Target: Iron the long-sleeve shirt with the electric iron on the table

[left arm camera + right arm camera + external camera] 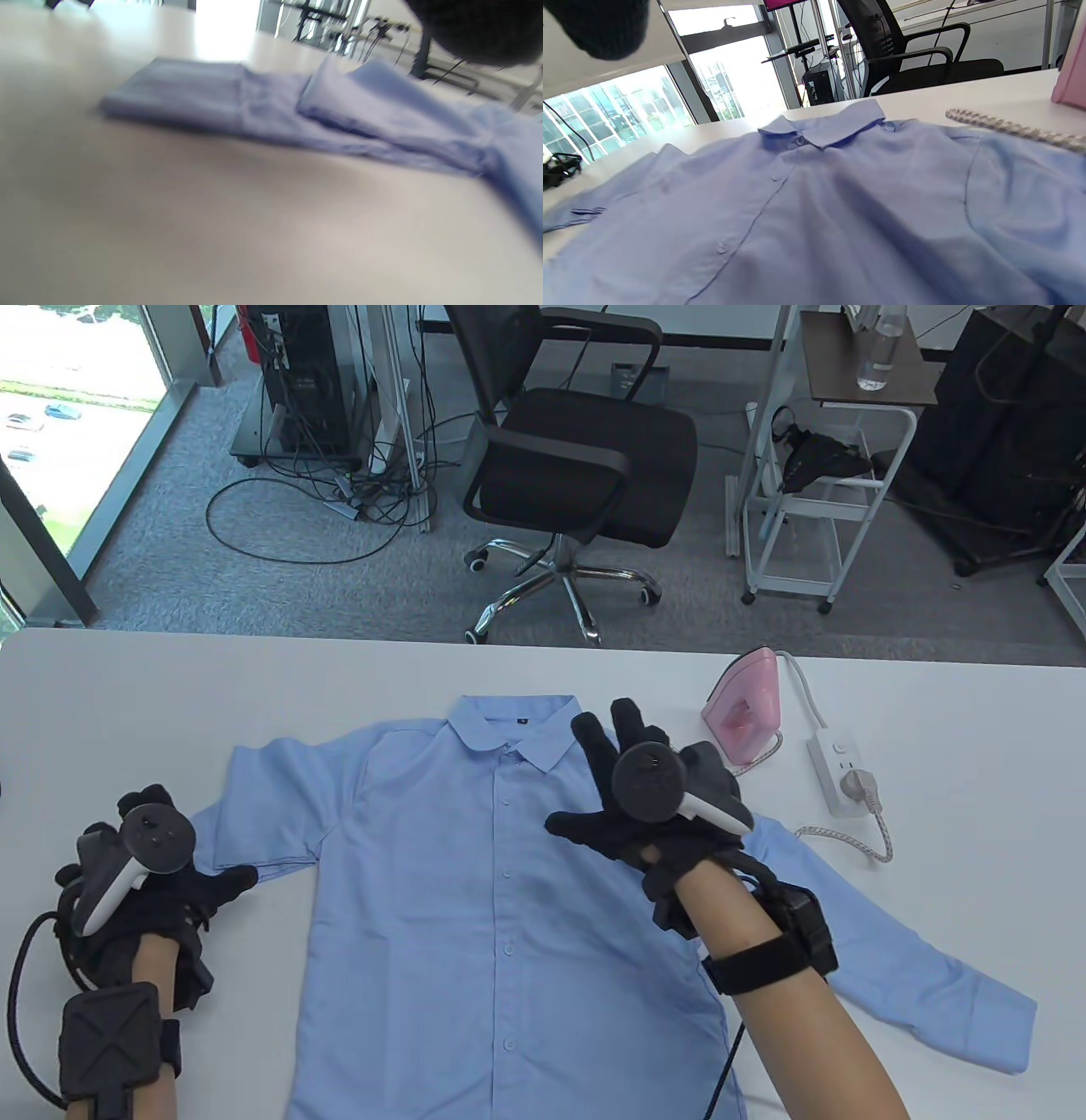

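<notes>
While the blue shirt point(509, 899) lies buttoned at frame centre on the tabletop point(127, 712), our right hand point(653, 806) and left hand point(144, 874) hover with released fingers; we should smooth it before fetching the pink iron point(742, 712) at upper right

One blue shirt point(501, 916), one pink iron point(742, 712), one white power strip point(840, 772), two gloved hands, one office chair point(568, 466), one desk point(127, 712).
</notes>
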Demonstrator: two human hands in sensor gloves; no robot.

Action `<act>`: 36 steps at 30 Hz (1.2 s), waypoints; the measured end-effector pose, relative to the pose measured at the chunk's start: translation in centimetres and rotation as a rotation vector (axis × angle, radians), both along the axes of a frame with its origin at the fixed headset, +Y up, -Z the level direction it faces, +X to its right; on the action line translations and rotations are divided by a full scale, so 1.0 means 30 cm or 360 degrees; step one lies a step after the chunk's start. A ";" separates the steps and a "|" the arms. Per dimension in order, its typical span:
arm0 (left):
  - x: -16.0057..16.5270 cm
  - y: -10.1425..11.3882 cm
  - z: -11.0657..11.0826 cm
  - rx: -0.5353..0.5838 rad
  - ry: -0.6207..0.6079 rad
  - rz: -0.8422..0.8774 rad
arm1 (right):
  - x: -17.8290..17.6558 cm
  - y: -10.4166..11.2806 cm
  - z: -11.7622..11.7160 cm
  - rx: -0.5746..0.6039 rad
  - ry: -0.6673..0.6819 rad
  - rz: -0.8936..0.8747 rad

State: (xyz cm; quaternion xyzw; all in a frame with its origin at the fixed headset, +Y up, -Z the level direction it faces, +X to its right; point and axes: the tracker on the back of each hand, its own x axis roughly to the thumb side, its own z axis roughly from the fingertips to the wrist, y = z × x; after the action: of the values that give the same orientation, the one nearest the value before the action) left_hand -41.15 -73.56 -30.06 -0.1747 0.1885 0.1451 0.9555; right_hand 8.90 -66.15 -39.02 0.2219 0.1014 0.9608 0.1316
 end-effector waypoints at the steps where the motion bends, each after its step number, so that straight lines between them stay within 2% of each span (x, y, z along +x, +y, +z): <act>1: -0.024 -0.031 0.006 -0.0046 0.0025 0.0025 | -0.027 -0.055 -0.034 -0.0030 -0.0039 -0.0005; 4: -0.060 -0.086 0.012 -0.0109 0.0049 0.0026 | -0.073 -0.177 -0.111 -0.0196 -0.0133 0.0162; 8: -0.093 -0.133 0.028 -0.0139 0.0111 -0.0069 | -0.083 -0.280 -0.177 -0.0278 -0.0290 0.0545; 9: -0.094 -0.130 0.025 -0.0111 0.0122 -0.0020 | -0.078 -0.307 -0.188 -0.0286 -0.0319 0.0587; 12: -0.084 -0.101 0.018 -0.0008 0.0148 -0.0122 | -0.065 -0.320 -0.194 -0.0239 -0.0330 0.0407; 15: -0.078 -0.083 0.018 0.0039 0.0121 -0.0250 | -0.073 -0.305 -0.184 -0.0204 -0.0341 0.0498; 21: -0.064 -0.070 0.027 0.0081 0.0117 -0.0313 | -0.068 -0.306 -0.135 -0.0341 -0.0440 0.0313; 23: -0.054 -0.064 0.027 0.0091 0.0092 -0.0378 | -0.076 -0.306 -0.098 -0.0297 -0.0445 0.0297; 25: -0.048 -0.054 0.031 0.0131 0.0090 -0.0419 | -0.081 -0.294 -0.059 -0.0176 -0.0422 0.0394; 27: -0.049 -0.039 0.037 0.0231 0.0139 -0.0403 | -0.068 -0.271 -0.022 -0.0176 -0.0394 0.0372; 28: -0.047 -0.022 0.042 0.0341 0.0174 -0.0382 | -0.049 -0.243 -0.002 -0.0187 -0.0408 0.0288; 30: -0.037 0.019 0.041 0.0433 0.0193 -0.0350 | -0.009 -0.155 0.032 -0.0102 -0.0450 0.0112; 32: -0.013 0.077 0.040 0.0551 0.0173 -0.0348 | 0.044 -0.023 0.071 0.0033 -0.0475 0.0009; 33: 0.006 0.118 0.039 0.0658 0.0171 -0.0341 | 0.089 0.079 0.099 0.0145 -0.0499 -0.0041; 34: 0.023 0.151 0.039 0.0731 0.0168 -0.0321 | 0.117 0.137 0.116 0.0199 -0.0520 -0.0069; 36: 0.069 0.238 0.042 0.0978 0.0137 -0.0250 | 0.206 0.307 0.163 0.0346 -0.0583 -0.0169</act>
State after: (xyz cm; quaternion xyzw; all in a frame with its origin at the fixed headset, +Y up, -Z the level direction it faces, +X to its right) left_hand -39.07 -66.41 -28.81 0.1435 0.1890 0.1283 0.9629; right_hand 15.07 -56.93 -34.12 0.0616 -0.0403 0.9821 0.1735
